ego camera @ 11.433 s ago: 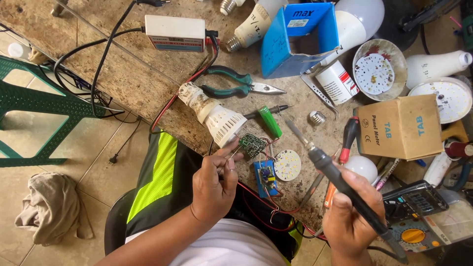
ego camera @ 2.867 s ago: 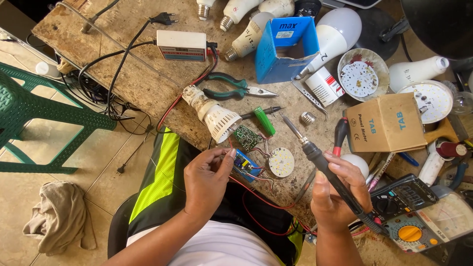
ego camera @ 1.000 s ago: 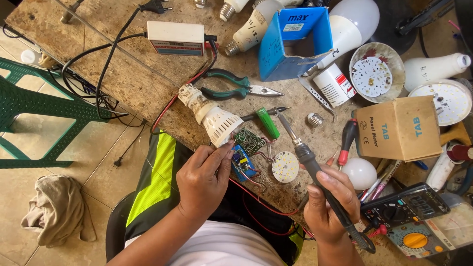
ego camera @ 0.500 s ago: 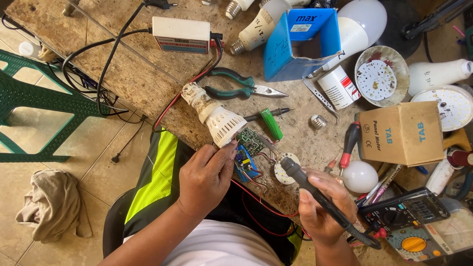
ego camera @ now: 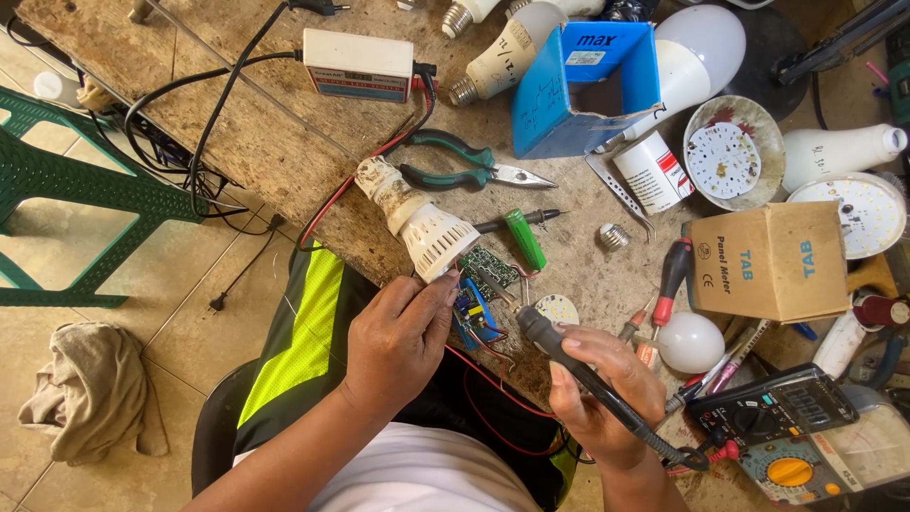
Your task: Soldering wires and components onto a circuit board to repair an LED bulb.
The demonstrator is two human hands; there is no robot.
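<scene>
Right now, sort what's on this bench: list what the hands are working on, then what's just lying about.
In use:
left hand on small circuit board
right hand holding soldering iron
round LED disc

Lying about:
pliers
green screwdriver
cardboard box
multimeter

I sit at a rough brown stone table (ego camera: 237,142). The floor (ego camera: 190,332) under me has big tan tiles. A green plastic chair (ego camera: 66,180) stands on it by the table. A crumpled grey rag (ego camera: 90,393) lies on the tiles near my leg. Daylight falls everywhere.
</scene>
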